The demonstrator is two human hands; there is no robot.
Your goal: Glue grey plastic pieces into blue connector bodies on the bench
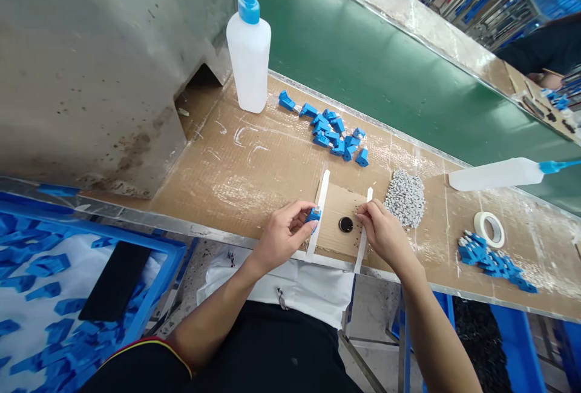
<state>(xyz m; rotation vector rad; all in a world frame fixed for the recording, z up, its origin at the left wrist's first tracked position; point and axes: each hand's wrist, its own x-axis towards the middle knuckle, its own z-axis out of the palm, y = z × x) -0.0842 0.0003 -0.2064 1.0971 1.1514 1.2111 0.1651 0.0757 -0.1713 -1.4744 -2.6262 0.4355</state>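
Observation:
Between the thumb and fingers of my left hand (288, 228) is a small blue plastic part (313, 214) with a pale piece at its top. My right hand (379, 226) is pinched closed beside the right tape strip (362, 246); whatever its fingertips hold is hidden or too small to name. A small round dish of black liquid (345, 224) sits between my hands on a cardboard square (336, 241). To the right of my right hand lies a heap of small grey pieces (405, 198).
Blue parts (333, 132) lie scattered at the back, with another pile (494, 263) near the tape roll (489, 229). One white bottle (249, 63) stands; another (497, 175) lies down. A metal housing (91, 72) and blue bin (175, 260) are left. A co-worker's hand (550, 80) shows far right.

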